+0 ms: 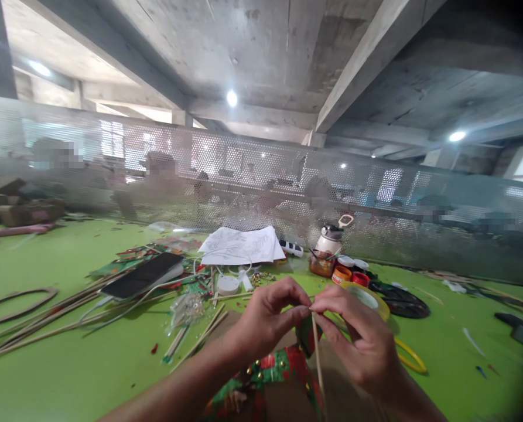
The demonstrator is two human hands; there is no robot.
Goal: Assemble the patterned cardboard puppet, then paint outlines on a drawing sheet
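My left hand [272, 313] and my right hand [360, 337] meet at the fingertips, both closed in a pinch. A thin wooden stick [318, 366] runs down from that meeting point, its upper end at my right fingertips. Whatever else my left fingertips pinch is too small to make out. Just below hangs a green and red piece [304, 335], partly covered by the fingers. Under my hands lies a brown piece edged with a red and green decorated strip [283, 364] with several small gold beads [260, 375] on it.
To the left lie a phone [142, 275] with a white cable and long wooden sticks [28, 340]. Behind are paper sheets [243, 245], a jar of brownish liquid [321, 264], a bottle [330, 237], paint pots [341, 274] and yellow tape [378, 305]. A perforated screen [252, 170] bounds the green table.
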